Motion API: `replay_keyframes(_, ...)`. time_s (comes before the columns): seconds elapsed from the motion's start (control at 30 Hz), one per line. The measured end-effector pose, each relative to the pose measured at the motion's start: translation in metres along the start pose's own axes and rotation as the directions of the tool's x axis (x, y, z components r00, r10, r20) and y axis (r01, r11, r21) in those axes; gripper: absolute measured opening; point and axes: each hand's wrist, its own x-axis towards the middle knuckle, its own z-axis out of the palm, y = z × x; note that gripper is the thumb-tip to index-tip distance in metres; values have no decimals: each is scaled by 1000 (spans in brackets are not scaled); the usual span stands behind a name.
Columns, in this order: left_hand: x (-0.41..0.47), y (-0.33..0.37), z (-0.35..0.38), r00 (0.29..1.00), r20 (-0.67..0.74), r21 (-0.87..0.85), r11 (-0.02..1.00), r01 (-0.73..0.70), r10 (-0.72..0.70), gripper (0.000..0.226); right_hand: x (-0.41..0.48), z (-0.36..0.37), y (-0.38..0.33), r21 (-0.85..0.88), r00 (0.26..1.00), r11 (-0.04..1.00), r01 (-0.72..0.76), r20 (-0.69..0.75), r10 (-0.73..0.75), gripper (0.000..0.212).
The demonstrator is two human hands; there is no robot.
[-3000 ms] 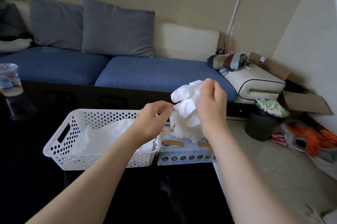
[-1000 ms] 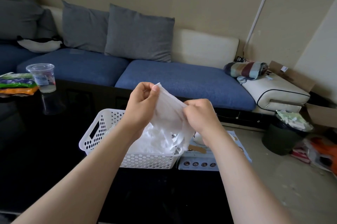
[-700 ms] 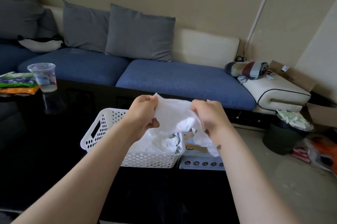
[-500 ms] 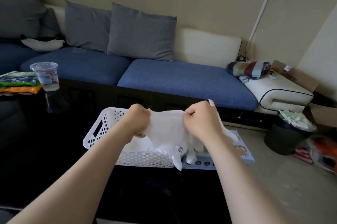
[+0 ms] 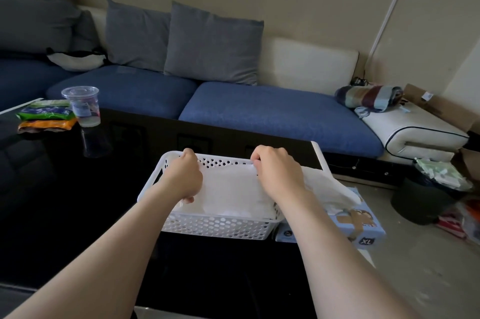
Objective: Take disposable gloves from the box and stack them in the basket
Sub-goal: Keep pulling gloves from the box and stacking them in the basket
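**Glove stretched flat over the basket**

Both hands are right down at the white basket (image 5: pixel 220 226). The left hand (image 5: pixel 184 178) and the right hand (image 5: pixel 279 174) have their fingers (image 5: pixel 259 156) curled, each pinching one end of a white glove (image 5: pixel 231 187). It's drawn taut between them, I'd say to flatten it so it lands as a neat layer. It sits low inside the rim, over the white pile (image 5: pixel 228 212) underneath.

At three o'clock, just beside the basket on the black table (image 5: pixel 65 201), is the blue glove box (image 5: pixel 363 225), handy for the next pull. White material (image 5: pixel 330 188) trails from the right hand towards it; this glove or the next, I can't tell. Out at ten o'clock, well apart, stands a plastic cup (image 5: pixel 81 105).
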Motion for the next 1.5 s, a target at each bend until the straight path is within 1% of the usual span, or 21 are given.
replay_keyframes(0.1, 0, -6, -2, 999, 24, 84, 996, -24, 22, 32, 4, 9, -6, 27, 1000, 999, 18, 1, -18, 12)
replay_keyframes(0.23, -1, -14, -5, 992, -24, 211, 971, -115, 123, 42, 8, 20, -10, 107, 999, 994, 37, -9, -36, 11)
replay_keyframes(0.33, -2, -17, -4, 990, -6, 283, 950, -131, 138, 44, 11, 21, -11, 136, 998, 989, 63, -34, -59, 10)
replay_keyframes(0.4, -4, -15, -5, 995, -24, 332, 939, -86, 100, 39, 14, 20, -11, 124, 997, 990, 70, -44, -65, 12)
replay_keyframes(0.5, -10, -6, -9, 998, -50, 416, 908, 50, -32, 40, 17, 19, -14, 114, 996, 991, 69, -62, -63, 16)
replay_keyframes(0.57, -12, 1, -8, 996, -41, 473, 877, 86, -75, 42, 18, 17, -16, 155, 995, 984, 83, -75, -72, 14)
replay_keyframes(0.6, -13, 5, -7, 997, -44, 506, 859, 80, -67, 42, 19, 16, -16, 181, 994, 979, 95, -70, -84, 12)
replay_keyframes(0.63, -14, 7, -7, 998, -62, 549, 834, 55, -25, 42, 18, 14, -18, 205, 994, 973, 108, -48, -100, 11)
replay_keyframes(0.7, -12, 10, -4, 990, -70, 610, 791, -54, 122, 41, 15, 10, -21, 222, 988, 967, 127, 52, -142, 15)
replay_keyframes(0.73, -10, 11, -2, 984, -25, 585, 801, -128, 176, 42, 13, 8, -23, 214, 978, 968, 134, 129, -164, 20)
replay_keyframes(0.77, -9, 12, -1, 979, 55, 528, 826, -194, 195, 42, 11, 7, -24, 211, 960, 968, 135, 216, -181, 27)
replay_keyframes(0.83, -5, 12, 3, 949, 252, 429, 858, -283, 188, 39, 7, 2, -27, 240, 901, 963, 121, 381, -209, 41)
replay_keyframes(0.9, -1, 8, 6, 902, 405, 400, 858, -322, 150, 44, 3, -2, -31, 290, 836, 953, 91, 497, -231, 49)
replay_keyframes(0.93, 0, 5, 7, 886, 443, 398, 857, -327, 132, 51, 1, -4, -33, 294, 805, 952, 86, 542, -241, 53)
replay_keyframes(1.0, 3, -1, 8, 877, 472, 398, 865, -304, 91, 65, -1, -5, -35, 253, 753, 962, 102, 613, -240, 60)
replay_keyframes(1.07, 3, -5, 7, 876, 480, 407, 874, -267, 45, 74, -2, -2, -34, 182, 723, 975, 125, 656, -215, 67)
replay_keyframes(1.13, 2, -7, 6, 871, 492, 434, 865, -252, 7, 75, 0, 1, -30, 112, 722, 986, 123, 671, -167, 83)
replay_keyframes(1.2, 3, -9, 8, 870, 493, 442, 865, -237, -14, 75, 2, 3, -28, 83, 719, 991, 104, 683, -132, 88)
replay_keyframes(1.33, 6, -10, 10, 872, 486, 461, 864, -204, -54, 76, 4, 12, -29, 39, 683, 996, 81, 725, -84, 77)
replay_keyframes(1.43, 9, -8, 14, 876, 480, 462, 864, -200, -54, 74, 4, 17, -30, -9, 678, 997, 79, 733, -47, 69)
replay_keyframes(1.5, 11, -7, 17, 883, 467, 456, 866, -205, -37, 79, 4, 19, -30, -30, 683, 997, 72, 730, -27, 66)
